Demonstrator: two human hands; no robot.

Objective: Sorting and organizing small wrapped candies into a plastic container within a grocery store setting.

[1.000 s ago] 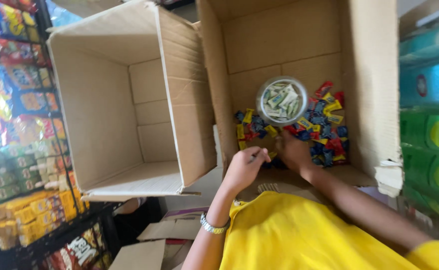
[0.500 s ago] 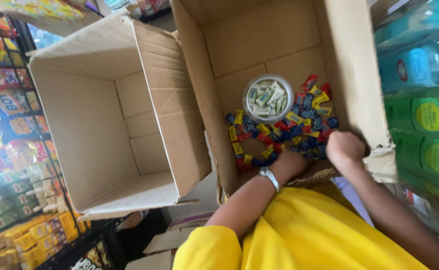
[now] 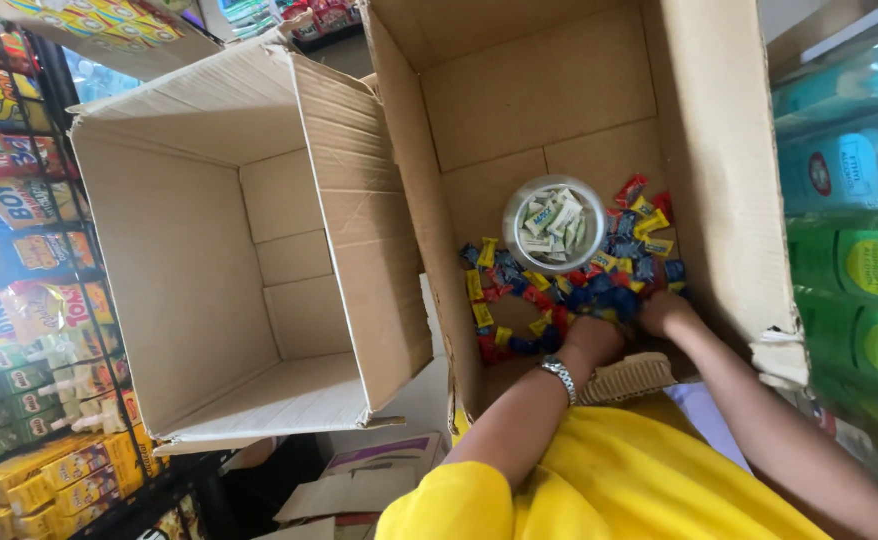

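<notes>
An open cardboard box (image 3: 539, 90) holds a pile of small wrapped candies (image 3: 519, 290) in blue, red and yellow. A clear round jar (image 3: 556, 224) of pale wrapped sweets stands among them. Both my hands reach into this box. My left hand (image 3: 591, 340), with a metal watch on its wrist, rests knuckles-up on the near edge of the pile. My right hand (image 3: 665, 312) is beside it, to the right, with its fingers down in the candies. The fingers of both hands are hidden, so any grip is unclear. My yellow sleeves fill the foreground.
An empty cardboard box (image 3: 189, 250) stands open to the left, touching the candy box. A wire rack of snack packets (image 3: 9, 260) is at far left, green and blue bottles (image 3: 859, 270) at far right. A tan ribbed object (image 3: 627, 377) and flattened cardboard (image 3: 359, 480) lie near me.
Both hands have moved from the box's near edge down into the candy pile. The view has shifted closer over the boxes.
</notes>
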